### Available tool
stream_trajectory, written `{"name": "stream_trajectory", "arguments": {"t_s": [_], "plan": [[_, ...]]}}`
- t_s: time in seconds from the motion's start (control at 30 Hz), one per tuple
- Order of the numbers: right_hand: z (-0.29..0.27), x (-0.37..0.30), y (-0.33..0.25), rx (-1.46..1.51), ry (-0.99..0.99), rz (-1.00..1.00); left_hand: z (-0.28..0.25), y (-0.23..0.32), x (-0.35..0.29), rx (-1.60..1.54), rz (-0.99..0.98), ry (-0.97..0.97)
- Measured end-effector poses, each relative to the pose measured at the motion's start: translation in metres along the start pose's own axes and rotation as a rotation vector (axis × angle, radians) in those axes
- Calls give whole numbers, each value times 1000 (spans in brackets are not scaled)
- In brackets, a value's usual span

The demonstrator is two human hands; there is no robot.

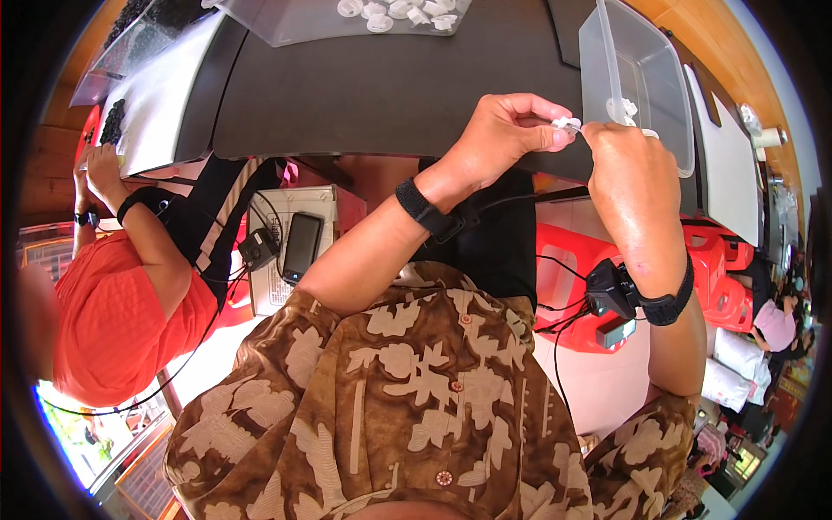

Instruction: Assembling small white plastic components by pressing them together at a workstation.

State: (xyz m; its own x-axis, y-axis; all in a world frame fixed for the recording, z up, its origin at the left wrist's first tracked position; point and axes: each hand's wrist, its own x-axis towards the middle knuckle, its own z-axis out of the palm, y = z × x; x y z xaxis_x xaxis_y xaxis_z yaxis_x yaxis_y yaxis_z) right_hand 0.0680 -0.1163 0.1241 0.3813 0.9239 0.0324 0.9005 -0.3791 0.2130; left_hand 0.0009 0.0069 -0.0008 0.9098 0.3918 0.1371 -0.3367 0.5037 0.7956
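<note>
Closest to my camera is the wearer's brown shirt (pixel 407 373), patterned with pale flowers and fastened with round buttons. Past it, both forearms reach forward, a black wrist strap (pixel 420 208) on one and a black wristband (pixel 672 303) on the other, with a boxy black camera module (pixel 609 290) beside the latter.

Further out I watch the left hand (pixel 498 139) pinch a small white plastic part (pixel 567 124) between thumb and forefinger. The right hand (pixel 637 165) meets it from the other side with its fingers curled in; its back hides the fingertips from me, so I can't tell whether they grip anything. The white part is between the two hands, over the front of the dark table (pixel 373 95) and just left of a clear plastic bin (pixel 667 78), in which I make out a few white pieces (pixel 628 111).

Lower down, I have a red plastic stool (pixel 559 247) on the right, and on the left a dark handheld device (pixel 302 247) lying on a pale box (pixel 325 204).

Across the table, a second translucent bin (pixel 299 26) holds many round white caps (pixel 399 10). Off to the left, a co-worker in an orange-red shirt (pixel 130 321) has their hands by small black pieces (pixel 113 123) on a white surface (pixel 169 104).
</note>
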Motion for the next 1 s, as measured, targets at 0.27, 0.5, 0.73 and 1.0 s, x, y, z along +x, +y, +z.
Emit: {"name": "stream_trajectory", "arguments": {"t_s": [0.27, 0.5, 0.73, 1.0], "plan": [[0, 1, -2, 8, 8, 2, 0, 1, 2, -3, 12, 18], [7, 4, 5, 41, 54, 11, -1, 3, 3, -18, -21, 21], [-2, -8, 17, 423, 188, 17, -4, 10, 2, -245, -78, 18], [18, -11, 7, 713, 177, 155, -4, 9, 1, -320, -85, 13]]}}
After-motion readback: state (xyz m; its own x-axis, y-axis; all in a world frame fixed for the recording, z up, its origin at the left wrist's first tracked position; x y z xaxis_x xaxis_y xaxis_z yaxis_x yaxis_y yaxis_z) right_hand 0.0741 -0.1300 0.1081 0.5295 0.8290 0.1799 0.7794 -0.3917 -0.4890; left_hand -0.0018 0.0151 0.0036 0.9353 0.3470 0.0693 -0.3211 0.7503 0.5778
